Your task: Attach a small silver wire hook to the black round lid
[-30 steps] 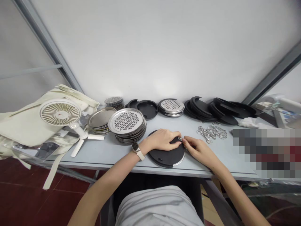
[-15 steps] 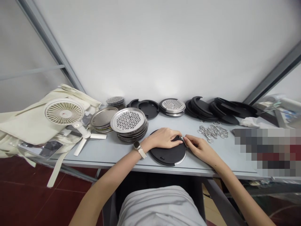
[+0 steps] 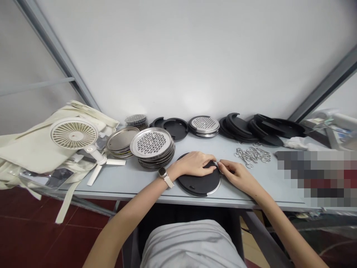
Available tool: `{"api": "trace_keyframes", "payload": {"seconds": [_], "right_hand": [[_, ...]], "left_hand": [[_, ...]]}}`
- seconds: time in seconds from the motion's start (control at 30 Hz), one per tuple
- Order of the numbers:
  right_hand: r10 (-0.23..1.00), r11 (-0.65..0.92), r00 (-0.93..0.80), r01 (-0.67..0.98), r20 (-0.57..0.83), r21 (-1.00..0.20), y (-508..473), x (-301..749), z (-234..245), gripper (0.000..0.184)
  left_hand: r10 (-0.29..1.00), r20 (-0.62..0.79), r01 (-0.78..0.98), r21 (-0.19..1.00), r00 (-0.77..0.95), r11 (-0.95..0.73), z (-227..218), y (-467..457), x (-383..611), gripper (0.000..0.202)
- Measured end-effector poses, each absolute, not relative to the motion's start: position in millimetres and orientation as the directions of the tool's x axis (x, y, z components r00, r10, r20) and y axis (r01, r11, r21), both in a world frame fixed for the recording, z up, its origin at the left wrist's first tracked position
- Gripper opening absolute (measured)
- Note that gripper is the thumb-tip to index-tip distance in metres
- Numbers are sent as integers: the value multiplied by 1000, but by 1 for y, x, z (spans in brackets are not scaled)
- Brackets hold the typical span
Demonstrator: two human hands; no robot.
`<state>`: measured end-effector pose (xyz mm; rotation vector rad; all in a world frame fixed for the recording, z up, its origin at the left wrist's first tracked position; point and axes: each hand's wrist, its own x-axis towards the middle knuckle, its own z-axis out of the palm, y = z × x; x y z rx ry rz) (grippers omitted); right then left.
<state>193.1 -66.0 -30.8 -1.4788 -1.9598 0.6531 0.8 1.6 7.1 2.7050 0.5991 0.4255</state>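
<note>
Left hand (image 3: pixel 193 164) lying part-open on black round disc (image 3: pixel 198 185), holding nothing clear; right hand (image 3: pixel 234 175) pinching small metal piece (image 3: pixel 215 162) at disc rim. Stacked perforated steel plates (image 3: pixel 152 147) left of disc; linked metal clips (image 3: pixel 252 155) right.

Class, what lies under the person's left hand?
The left hand rests on a black disc with a metal rim; the disc's face beneath the palm is hidden.

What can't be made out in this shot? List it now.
Head view only:
- Small metal piece at the black disc's rim: too small and partly hidden by the right hand, so its kind is unclear.
- Disc's middle: covered by the left hand.
- Lower plates in the steel stack: hidden by the top plate.
- Right table end: blurred by a pixelated patch.
- Clutter at the right edge: cut off by the frame.
</note>
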Motion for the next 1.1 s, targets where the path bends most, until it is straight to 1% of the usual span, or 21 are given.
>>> {"api": "trace_keyframes", "payload": {"seconds": [0.3, 0.6, 1.1], "right_hand": [[964, 264, -196, 666, 179, -698, -65, 195, -34, 39], [963, 267, -212, 653, 167, -709, -65, 195, -29, 36], [965, 259, -209, 657, 159, -708, -66, 196, -31, 37]], "left_hand": [[449, 224, 337, 405, 865, -850, 5, 2, 0, 25], [481, 180, 385, 395, 858, -834, 9, 1, 1, 26], [483, 192, 387, 384, 855, -838, 9, 1, 2, 28]]}}
